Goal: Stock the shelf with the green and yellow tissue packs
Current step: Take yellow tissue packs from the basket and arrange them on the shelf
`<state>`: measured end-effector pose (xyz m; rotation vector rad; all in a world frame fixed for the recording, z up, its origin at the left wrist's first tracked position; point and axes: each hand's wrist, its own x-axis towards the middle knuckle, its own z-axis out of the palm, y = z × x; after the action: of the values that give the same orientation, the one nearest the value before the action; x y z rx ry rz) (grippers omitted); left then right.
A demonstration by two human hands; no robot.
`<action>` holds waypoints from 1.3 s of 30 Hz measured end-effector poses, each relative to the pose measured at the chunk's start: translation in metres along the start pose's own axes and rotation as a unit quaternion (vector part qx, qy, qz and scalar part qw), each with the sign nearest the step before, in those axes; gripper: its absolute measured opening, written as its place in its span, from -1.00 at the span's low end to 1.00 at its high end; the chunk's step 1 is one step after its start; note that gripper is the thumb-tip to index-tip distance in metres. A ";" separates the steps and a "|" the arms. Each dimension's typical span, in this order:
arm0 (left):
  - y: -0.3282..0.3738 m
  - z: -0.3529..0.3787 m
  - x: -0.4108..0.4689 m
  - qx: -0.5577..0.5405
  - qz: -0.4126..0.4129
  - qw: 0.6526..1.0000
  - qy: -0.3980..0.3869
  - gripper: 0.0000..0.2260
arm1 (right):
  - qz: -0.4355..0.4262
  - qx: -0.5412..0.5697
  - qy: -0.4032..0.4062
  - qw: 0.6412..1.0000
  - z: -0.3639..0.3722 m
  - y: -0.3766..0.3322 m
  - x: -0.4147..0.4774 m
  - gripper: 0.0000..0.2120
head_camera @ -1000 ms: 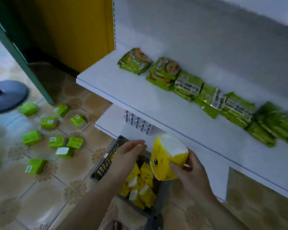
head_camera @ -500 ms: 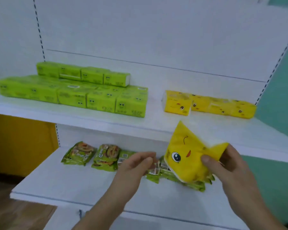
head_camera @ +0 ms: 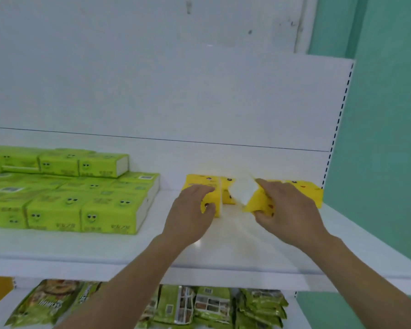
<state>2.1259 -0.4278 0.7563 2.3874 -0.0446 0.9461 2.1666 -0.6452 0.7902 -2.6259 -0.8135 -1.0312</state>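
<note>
My right hand (head_camera: 287,210) grips a yellow tissue pack (head_camera: 249,198), tilted with its white end up, just above the white shelf (head_camera: 223,243). Behind it a row of yellow packs (head_camera: 304,191) lines the shelf's back right. My left hand (head_camera: 190,217) rests with curled fingers on the leftmost yellow pack (head_camera: 209,186) of that row. Green tissue packs (head_camera: 64,198) are stacked in two layers on the shelf's left side.
The shelf's white back panel (head_camera: 199,103) rises behind the packs, and a teal wall (head_camera: 377,138) borders the right end. Green snack bags (head_camera: 211,307) lie on the lower shelf below. Bare shelf surface lies between the green and yellow packs.
My view rose from the floor basket to the upper shelf. My right hand carried the yellow pack up to the yellow row, and my left hand moved onto the leftmost pack.
</note>
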 end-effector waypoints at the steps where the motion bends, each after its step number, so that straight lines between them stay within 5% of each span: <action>1: -0.004 0.007 0.010 0.046 0.016 0.999 -0.003 -0.63 | -0.027 -0.039 -0.018 0.999 0.011 0.005 0.006 -0.35; 7: -0.026 0.039 0.029 0.184 0.033 0.980 -0.070 -0.55 | -0.083 -0.119 -0.168 0.975 0.052 0.012 0.028 -0.40; 11: -0.034 0.044 0.020 0.208 0.053 0.976 -0.018 -0.58 | -0.102 -0.080 -0.186 0.974 0.059 0.021 0.031 -0.40; 33: -0.039 0.049 0.020 0.160 0.054 0.985 -0.028 -0.49 | -0.092 0.030 -0.076 0.992 0.085 0.006 0.038 -0.47; 36: -0.035 0.042 0.015 0.095 0.054 0.994 0.015 -0.58 | -0.087 0.108 -0.003 0.990 0.073 -0.015 0.013 -0.66; 39: -0.019 0.020 -0.004 -0.059 -0.023 0.997 0.048 -0.69 | -0.075 0.244 -0.028 0.966 0.057 -0.052 -0.017 -0.63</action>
<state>2.1404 -0.4228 0.7325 2.2225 -0.0079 1.0070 2.1593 -0.5876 0.7369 -2.2066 -1.1286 -0.6776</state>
